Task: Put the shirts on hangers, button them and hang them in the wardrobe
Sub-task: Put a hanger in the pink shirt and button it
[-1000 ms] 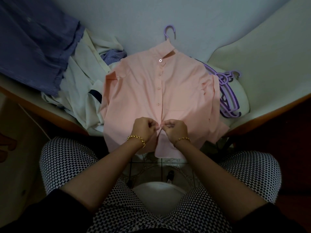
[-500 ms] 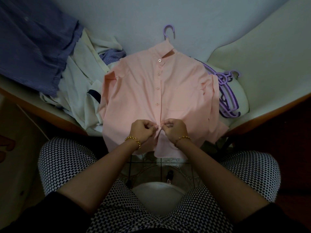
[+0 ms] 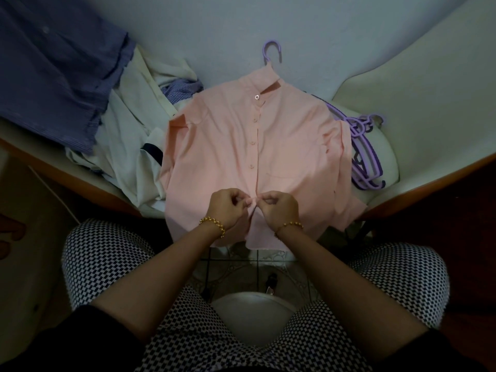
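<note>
A pink shirt (image 3: 290, 146) lies flat on the bed, front up, on a purple hanger (image 3: 271, 51) whose hook sticks out past the collar. Its placket is closed down to a low button, and the hem below hangs apart over the bed's edge. My left hand (image 3: 226, 206) pinches the left edge of the placket near the hem. Right beside it, my right hand (image 3: 280, 206) pinches the right edge, fingertips almost touching the other hand's. The button between them is hidden.
A heap of white and blue shirts (image 3: 128, 130) lies left of the pink one, with a dark blue garment (image 3: 56, 71) further left. Several purple hangers (image 3: 365, 154) are stacked on a white cushion (image 3: 386, 162) at the right. The bed's wooden edge (image 3: 429, 183) runs before my knees.
Both hands stay at the same low spot on the placket, with only small finger movements. The shirt has not shifted.
</note>
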